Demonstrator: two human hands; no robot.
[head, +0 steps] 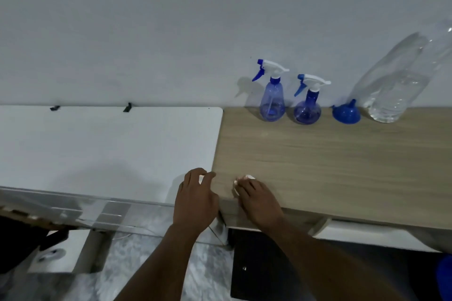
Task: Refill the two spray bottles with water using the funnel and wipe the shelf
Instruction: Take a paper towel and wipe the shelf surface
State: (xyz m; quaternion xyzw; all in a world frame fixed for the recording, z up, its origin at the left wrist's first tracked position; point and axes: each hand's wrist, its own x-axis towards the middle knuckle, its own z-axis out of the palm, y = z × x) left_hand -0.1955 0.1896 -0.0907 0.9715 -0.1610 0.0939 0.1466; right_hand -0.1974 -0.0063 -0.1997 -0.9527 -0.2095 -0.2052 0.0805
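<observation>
Shelf (342, 166): pale wood-grain top, set against the wall. Tall sprayer (272, 95): translucent blue cone body, white head with blue trigger, upright at the shelf's back edge, nozzle toward the shelf's left end. Round sprayer (307, 105): blue globe body, same head, upright just right of the tall one. Funnel (346, 112): blue, stood mouth-down, right of the round sprayer. Water bottle (401, 80): large, clear, part-filled, just right of the funnel. Cloth (241, 181): white, wadded, on the shelf's front left corner.
</observation>
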